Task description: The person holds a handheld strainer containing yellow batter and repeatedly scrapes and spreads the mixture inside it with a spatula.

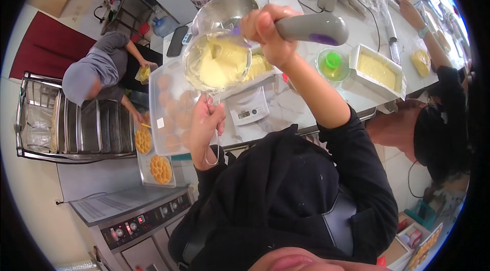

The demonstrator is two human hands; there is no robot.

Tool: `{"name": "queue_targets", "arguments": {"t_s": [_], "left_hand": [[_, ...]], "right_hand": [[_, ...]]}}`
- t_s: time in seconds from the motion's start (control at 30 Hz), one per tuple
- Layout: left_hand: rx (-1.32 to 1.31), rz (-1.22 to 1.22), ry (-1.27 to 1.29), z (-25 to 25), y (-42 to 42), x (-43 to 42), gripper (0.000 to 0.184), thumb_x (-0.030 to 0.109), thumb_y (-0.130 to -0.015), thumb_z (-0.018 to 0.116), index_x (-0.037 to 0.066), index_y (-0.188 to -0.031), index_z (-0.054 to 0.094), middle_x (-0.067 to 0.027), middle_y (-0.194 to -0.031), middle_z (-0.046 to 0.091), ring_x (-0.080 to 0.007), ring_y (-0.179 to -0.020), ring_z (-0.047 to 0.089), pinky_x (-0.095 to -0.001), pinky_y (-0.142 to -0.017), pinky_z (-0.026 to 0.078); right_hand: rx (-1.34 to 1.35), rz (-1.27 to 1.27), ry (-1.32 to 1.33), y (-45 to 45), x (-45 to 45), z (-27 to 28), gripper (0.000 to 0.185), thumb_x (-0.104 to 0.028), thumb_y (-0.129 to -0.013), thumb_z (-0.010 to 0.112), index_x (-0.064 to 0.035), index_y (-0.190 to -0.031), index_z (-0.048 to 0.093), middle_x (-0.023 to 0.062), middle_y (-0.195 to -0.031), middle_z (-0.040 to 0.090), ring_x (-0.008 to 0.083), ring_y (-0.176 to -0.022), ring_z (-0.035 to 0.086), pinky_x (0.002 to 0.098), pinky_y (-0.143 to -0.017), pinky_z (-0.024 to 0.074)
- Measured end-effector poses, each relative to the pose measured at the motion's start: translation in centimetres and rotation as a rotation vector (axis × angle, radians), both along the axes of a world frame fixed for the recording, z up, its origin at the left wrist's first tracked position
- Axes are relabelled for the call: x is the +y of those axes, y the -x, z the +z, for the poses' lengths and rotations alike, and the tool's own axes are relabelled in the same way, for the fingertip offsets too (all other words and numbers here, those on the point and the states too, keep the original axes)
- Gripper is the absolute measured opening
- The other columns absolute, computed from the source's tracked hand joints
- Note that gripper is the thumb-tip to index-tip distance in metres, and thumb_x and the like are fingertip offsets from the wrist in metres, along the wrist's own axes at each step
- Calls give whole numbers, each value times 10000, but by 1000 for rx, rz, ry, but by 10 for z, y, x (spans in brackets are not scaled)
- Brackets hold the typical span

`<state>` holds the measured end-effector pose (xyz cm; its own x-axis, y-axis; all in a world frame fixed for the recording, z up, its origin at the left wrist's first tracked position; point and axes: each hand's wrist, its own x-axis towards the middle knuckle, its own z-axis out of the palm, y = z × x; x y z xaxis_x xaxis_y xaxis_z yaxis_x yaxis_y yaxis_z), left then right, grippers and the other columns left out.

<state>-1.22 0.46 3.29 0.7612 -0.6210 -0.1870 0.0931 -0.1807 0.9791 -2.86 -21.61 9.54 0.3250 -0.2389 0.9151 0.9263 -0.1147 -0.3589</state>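
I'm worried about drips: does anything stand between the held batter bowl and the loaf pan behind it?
Nothing visible does: the batter bowl overlaps the loaf pan in view; the kitchen scale lies beside the pan.

Batter (217, 69) pale yellow; tool handle (314, 28) grey and purple; counter (301, 111) white, grey-veined; cap (333, 59) bright green.

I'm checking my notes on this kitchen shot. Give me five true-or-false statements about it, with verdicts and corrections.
1. The right grip holds a grey-handled tool. True.
2. The left grip is bare of any object. False: the left grip holds a container of yellow mixture by its handle.
3. A digital scale sits on the table. True.
4. The lined loaf pan on the right is empty. False: the loaf pan holds yellow batter.
5. Someone in a grey head covering is on the picture's left. True.
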Motion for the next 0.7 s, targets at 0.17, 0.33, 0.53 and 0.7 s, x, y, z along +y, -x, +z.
{"name": "queue_targets", "arguments": {"t_s": [0.17,0.33,0.53,0.7], "left_hand": [[27,16,-27,-5,-1,-2,259,80,-793,505,-33,-920,309,-19,-507,412,-77,-348,415,-196,-317,316],[28,-22,2,-23,-6,-6,246,75,-793,503,-28,-909,312,-30,-530,425,-83,-350,425,-200,-308,317],[69,-42,32,-19,-3,-6,214,64,-792,499,-2,-863,309,-32,-529,421,-84,-344,418,-197,-308,311],[42,-9,46,-21,-3,-5,213,63,-789,504,14,-843,303,-15,-505,404,-83,-340,412,-196,-306,306]], "right_hand": [[217,-89,-87,19,14,4,383,-214,-888,417,-36,-557,344,4,-448,330,86,-391,246,243,-379,206],[226,187,-346,11,18,-1,380,-214,-892,405,-53,-555,335,1,-437,311,94,-379,251,244,-385,203],[106,-4,199,-7,-8,1,352,-202,-866,462,-22,-571,392,22,-439,361,107,-376,269,258,-374,229],[283,-179,-59,4,7,-2,371,-189,-872,454,-35,-548,361,2,-437,335,82,-380,272,245,-371,229]]}}
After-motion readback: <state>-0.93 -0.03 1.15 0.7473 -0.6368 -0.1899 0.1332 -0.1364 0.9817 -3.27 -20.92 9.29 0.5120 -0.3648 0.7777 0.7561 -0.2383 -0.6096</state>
